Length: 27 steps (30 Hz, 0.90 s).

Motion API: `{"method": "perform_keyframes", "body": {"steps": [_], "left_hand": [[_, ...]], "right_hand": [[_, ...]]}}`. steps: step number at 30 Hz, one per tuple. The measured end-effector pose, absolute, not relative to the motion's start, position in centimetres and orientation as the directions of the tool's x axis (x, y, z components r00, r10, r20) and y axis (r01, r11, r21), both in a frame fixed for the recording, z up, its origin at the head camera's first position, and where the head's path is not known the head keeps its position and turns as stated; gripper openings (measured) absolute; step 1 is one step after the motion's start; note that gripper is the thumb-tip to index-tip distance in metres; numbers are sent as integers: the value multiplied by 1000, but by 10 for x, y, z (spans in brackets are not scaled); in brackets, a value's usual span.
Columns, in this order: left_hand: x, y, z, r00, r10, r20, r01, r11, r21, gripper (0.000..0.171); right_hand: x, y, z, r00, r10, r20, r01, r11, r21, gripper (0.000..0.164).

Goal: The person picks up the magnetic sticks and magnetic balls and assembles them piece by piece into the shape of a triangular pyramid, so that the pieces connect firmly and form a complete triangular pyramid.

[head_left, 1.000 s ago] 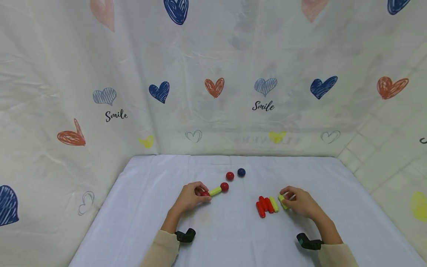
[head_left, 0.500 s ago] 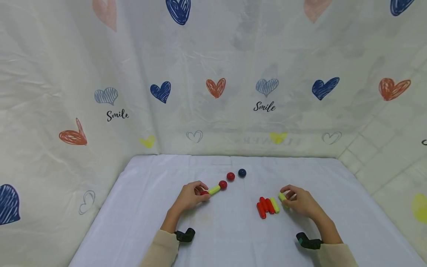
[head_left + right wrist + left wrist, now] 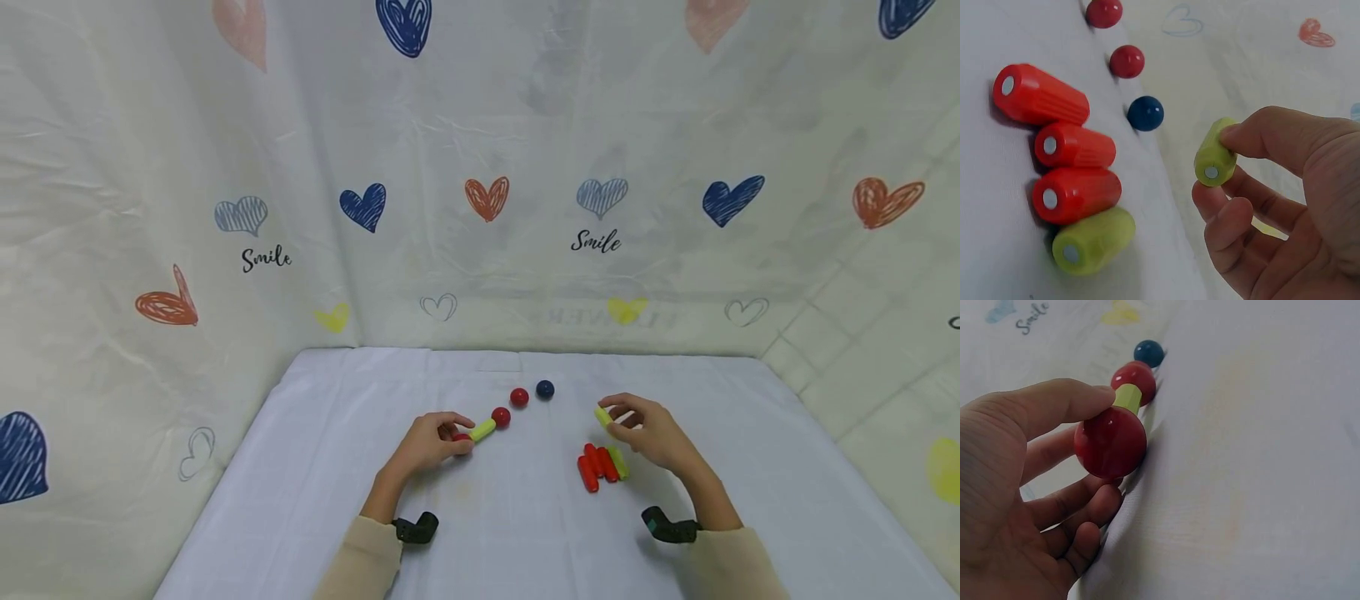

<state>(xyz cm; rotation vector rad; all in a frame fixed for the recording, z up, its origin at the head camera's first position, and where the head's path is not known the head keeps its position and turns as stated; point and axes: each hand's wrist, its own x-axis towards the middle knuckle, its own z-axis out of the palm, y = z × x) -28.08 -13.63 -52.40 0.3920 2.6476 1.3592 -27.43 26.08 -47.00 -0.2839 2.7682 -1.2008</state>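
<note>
My left hand [image 3: 431, 442] grips a red ball [image 3: 1110, 444] between thumb and fingers. From that ball a yellow-green rod [image 3: 482, 431] runs to a second red ball [image 3: 501, 417], so the three form a line. On the right, my right hand [image 3: 648, 429] pinches another yellow-green rod [image 3: 1215, 153] by its sides, with a silvery disc showing on its end. Below that hand in the head view, three red rods [image 3: 588, 473] lie side by side with one more yellow-green rod [image 3: 1094, 242]. Silvery discs show on their ends too.
A loose red ball [image 3: 519, 397] and a dark blue ball [image 3: 545, 389] sit near the back of the white-covered table [image 3: 525, 533]. Behind it hangs a pale curtain [image 3: 525, 275] with printed hearts. A black wrist camera [image 3: 670, 527] is strapped to the right wrist.
My right hand has lifted the yellow-green rod from beside the red rods and carried it away from me and to the left. My left hand stays at its red ball.
</note>
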Motion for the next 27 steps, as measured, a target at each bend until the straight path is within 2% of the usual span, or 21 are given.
{"method": "perform_keyframes", "body": {"steps": [11, 18, 27], "left_hand": [[-281, -136, -524, -954, 298, -28, 149, 552, 820, 25], [-281, -136, -524, -953, 300, -31, 149, 559, 816, 26], [-281, -137, -524, -953, 303, -23, 158, 560, 813, 26]], "right_hand": [[-286, 211, -476, -949, -316, -22, -179, 592, -786, 31], [-290, 182, -483, -938, -345, -29, -197, 600, -776, 29], [-295, 157, -494, -928, -368, -65, -169, 568, -806, 27]]}}
